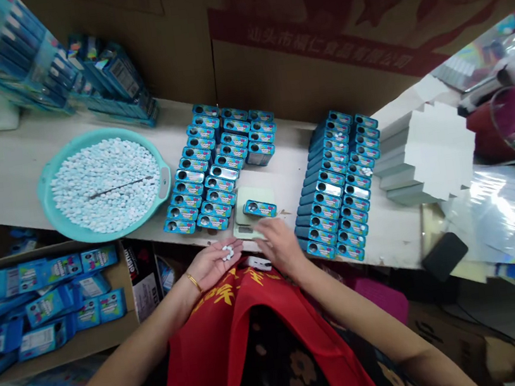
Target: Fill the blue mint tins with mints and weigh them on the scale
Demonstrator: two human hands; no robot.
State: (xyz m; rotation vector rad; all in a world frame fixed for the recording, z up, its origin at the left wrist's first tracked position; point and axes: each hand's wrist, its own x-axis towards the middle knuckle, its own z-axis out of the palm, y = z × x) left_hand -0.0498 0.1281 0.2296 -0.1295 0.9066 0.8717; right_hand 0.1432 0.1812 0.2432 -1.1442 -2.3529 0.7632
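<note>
Apron: red apron (213,352) with yellow characters, closest to the lens at 6 o'clock.
Left hand (212,264): palm up, cupped loosely around a few white tablets (227,252).
Right hand (280,244): fingers bent down at the near edge of the small scale (251,210), gripping nothing visible.
Tin on scale: one blue tin (259,208), at 12 o'clock from the hands.
Tin rows: left block (215,167), right block (339,181) on the table (11,183).
Basin: teal basin (52,215) of tablets at 10 o'clock.
</note>
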